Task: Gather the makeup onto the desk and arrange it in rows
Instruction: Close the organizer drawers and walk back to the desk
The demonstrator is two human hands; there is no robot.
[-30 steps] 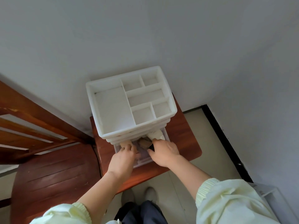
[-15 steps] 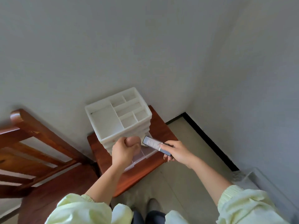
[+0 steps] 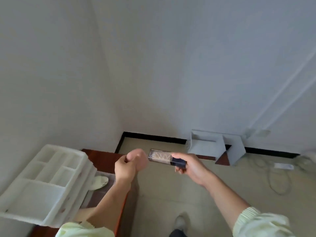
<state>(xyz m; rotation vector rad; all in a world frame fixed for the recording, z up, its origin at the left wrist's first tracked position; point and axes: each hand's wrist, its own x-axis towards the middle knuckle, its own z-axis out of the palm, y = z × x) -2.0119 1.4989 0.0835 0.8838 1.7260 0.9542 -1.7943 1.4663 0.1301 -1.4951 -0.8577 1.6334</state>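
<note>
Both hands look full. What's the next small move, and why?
Probably carry both to the desk and set them down: the right hand grips the makeup bottle, the left hand holds a pink rounded item, both clear of the white organizer. No desk is in view.

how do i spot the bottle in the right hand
Right of the white plastic compartment organizer, the right hand grips a slim rectangular clear bottle of tan liquid. Its dark cap and pale lettering set it apart from the round pinkish item in the left hand.
</note>
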